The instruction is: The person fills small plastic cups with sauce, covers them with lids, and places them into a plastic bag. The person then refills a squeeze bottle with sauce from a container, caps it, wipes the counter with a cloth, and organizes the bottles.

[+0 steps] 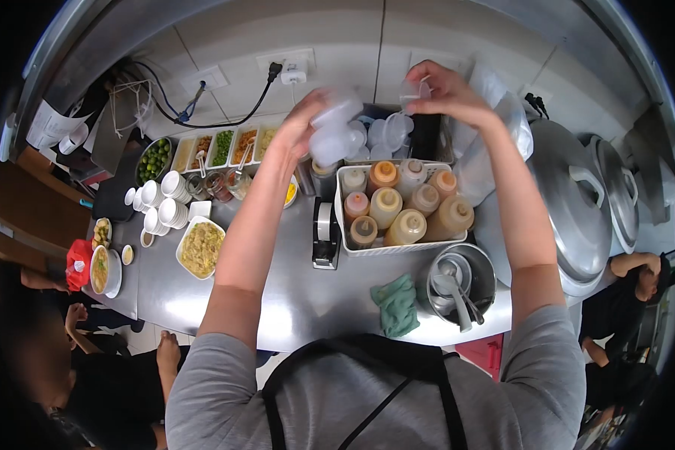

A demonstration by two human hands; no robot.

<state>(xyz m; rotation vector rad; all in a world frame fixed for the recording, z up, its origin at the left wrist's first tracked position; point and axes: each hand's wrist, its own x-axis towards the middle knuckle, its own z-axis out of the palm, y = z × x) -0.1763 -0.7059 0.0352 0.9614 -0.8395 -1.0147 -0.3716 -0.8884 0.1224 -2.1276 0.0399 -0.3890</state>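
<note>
Nearest the body, the front edge of the steel counter (296, 304) runs just before the grey shirt (427, 397). A green cloth (396, 305) lies close to that edge, beside a metal pot (490, 300) with ladles (449, 285) standing in it. Farther in stand a tape dispenser (325, 236) and, touching or almost touching it, a white basket (403, 248) packed with squeeze bottles (386, 208). These upright bottles stand between the body and the loose clear cups (390, 133) behind the basket.

Above that far side, the left hand (298, 126) has its fingers curled on clear plastic containers (333, 135), blurred, the fingertips partly hidden. The right hand (448, 94) pinches a small clear cup (412, 94) between thumb and fingers, well apart from the left.

Left of the arms are a bowl of food (202, 247), stacked white dishes (174, 199) and condiment trays (222, 148); right, a plastic bag (495, 150) and a large lidded pot (566, 202) crowd the right forearm. Smooth steel shows between the food bowl and the dispenser. The tiled wall (345, 45) closes off the far side, with a black cord (225, 122) running along it.
</note>
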